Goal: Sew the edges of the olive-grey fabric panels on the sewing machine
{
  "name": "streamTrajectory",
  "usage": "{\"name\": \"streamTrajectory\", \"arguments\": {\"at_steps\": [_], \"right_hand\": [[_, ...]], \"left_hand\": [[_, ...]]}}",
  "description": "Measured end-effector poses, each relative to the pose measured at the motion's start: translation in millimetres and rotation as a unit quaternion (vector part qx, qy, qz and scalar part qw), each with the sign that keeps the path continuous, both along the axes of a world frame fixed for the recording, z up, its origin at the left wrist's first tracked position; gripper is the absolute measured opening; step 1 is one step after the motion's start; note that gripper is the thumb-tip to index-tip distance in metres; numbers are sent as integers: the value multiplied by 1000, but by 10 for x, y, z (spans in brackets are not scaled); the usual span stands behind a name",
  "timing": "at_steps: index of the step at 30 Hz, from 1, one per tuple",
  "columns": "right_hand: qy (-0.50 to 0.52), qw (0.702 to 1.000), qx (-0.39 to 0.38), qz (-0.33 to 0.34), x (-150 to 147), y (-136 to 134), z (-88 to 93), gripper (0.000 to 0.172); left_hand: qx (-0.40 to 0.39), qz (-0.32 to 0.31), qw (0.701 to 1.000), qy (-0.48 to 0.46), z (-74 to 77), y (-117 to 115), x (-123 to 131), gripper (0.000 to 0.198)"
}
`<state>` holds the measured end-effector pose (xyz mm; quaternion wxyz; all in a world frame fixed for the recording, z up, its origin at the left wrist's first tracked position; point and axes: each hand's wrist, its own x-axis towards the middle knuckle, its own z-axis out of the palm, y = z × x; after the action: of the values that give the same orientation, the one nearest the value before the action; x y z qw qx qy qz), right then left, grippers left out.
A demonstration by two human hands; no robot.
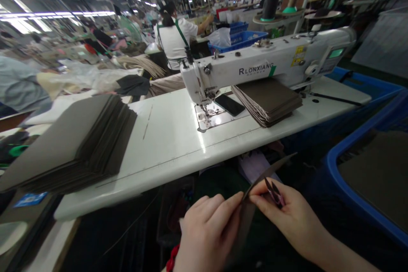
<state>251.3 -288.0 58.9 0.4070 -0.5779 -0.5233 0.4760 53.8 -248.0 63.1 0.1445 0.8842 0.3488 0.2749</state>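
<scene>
In front of the table edge, a thin brown fabric panel [270, 171] is seen nearly edge-on. My left hand [208, 231] pinches its near edge, fingers closed, with a red band at the wrist. Close beside it, my right hand [290, 216] has thumb and forefinger closed at the same edge. Thread snips [274, 192] with dark blades and a pinkish handle are tucked in my right hand, tips pointing up. Beyond my hands stands a white sewing machine [255, 66]; a dark phone [229, 104] lies behind its needle.
A tall stack of brown panels [105, 136] sits on the left of the white table [165, 136]. Another stack [270, 102] lies under the machine arm. A blue bin [333, 165] with brown pieces stands at right. A co-worker [175, 36] sits ahead, facing away.
</scene>
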Motion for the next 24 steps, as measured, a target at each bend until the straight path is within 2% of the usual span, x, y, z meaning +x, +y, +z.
{"name": "streamTrajectory", "arguments": {"at_steps": [3,7,13,15,18,21,24], "right_hand": [[-29,999,23,-8,-1,-9,-30,12],[-57,997,48,-16,-22,-15,-60,7],[-103,992,67,7,34,-31,-18,11],[-154,982,107,29,92,-26,14,15],[-271,943,189,46,185,9,43,19],[-358,901,237,58,250,66,53,21],[-389,886,243,72,272,109,73,17]], "left_hand": [[-135,2,990,-42,-6,28,18,22],[-287,1,955,-80,23,113,27,21],[-490,-4,859,-152,67,229,38,24],[-532,-4,828,-175,46,247,32,26],[-576,1,794,-196,7,265,19,29],[-592,7,780,-202,-16,285,17,29],[-593,7,779,-203,-22,302,29,28]]}}
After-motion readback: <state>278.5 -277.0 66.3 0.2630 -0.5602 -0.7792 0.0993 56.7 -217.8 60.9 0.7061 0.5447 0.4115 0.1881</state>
